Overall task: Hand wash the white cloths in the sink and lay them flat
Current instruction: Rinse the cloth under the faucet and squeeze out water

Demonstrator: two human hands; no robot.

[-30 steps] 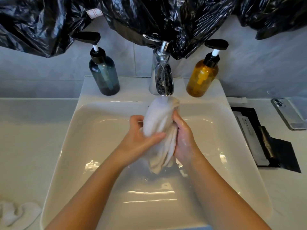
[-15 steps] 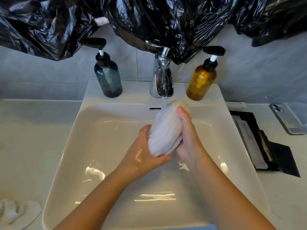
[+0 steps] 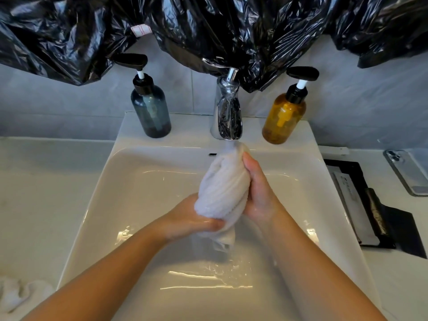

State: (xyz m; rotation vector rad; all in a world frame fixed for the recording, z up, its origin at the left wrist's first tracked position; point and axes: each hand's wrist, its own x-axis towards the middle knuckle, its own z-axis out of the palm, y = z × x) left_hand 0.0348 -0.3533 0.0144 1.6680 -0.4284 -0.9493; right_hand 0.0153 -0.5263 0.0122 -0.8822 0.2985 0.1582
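Note:
A bunched, wet white cloth (image 3: 223,186) is held upright over the white sink (image 3: 139,181), its top right under the running chrome tap (image 3: 227,112). My left hand (image 3: 192,218) grips its lower end from the left, thumb across the front. My right hand (image 3: 257,188) grips the cloth's right side, thumb near its top. A short tail of cloth hangs below my hands and water streams off it into the basin. Another crumpled white cloth (image 3: 20,295) lies on the counter at the bottom left.
A blue pump bottle (image 3: 150,112) and an amber pump bottle (image 3: 284,114) flank the tap on the sink's back ledge. Black plastic sheeting (image 3: 208,26) hangs above. On the right counter lie a black tray with packets (image 3: 366,205) and a phone (image 3: 407,172).
The cloth went from hanging loose between my hands to a compact bundle; my left hand slid down to its lower end and my right hand moved up its side.

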